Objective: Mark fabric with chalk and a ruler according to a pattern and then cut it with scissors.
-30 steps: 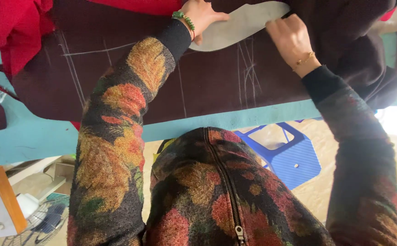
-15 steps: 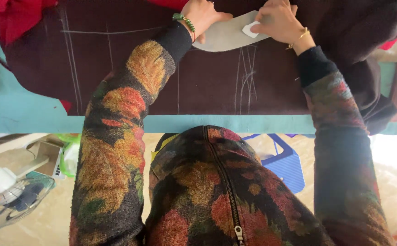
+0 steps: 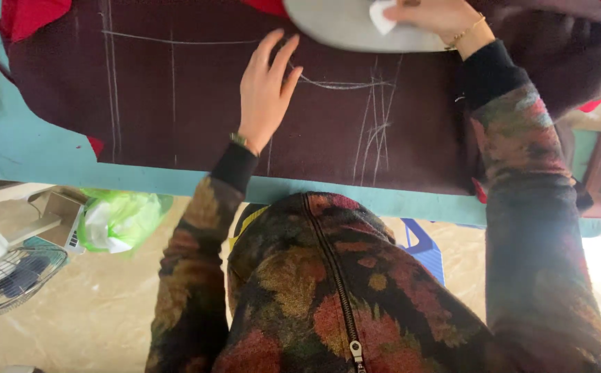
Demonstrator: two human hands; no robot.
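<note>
My left hand (image 3: 266, 93) lay flat and open on the cloth (image 3: 197, 90); my right grip (image 3: 431, 17) pinched chalk (image 3: 381, 15) over the template (image 3: 342, 27), farther toward the counter's (image 3: 31, 148) far edge.

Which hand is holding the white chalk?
The right hand, at the top on the grey curved template, pinches the chalk. The left hand lies flat and empty on the dark cloth.

Template (image 3: 342, 27) on cloth (image 3: 176, 90), seemingly.
</note>
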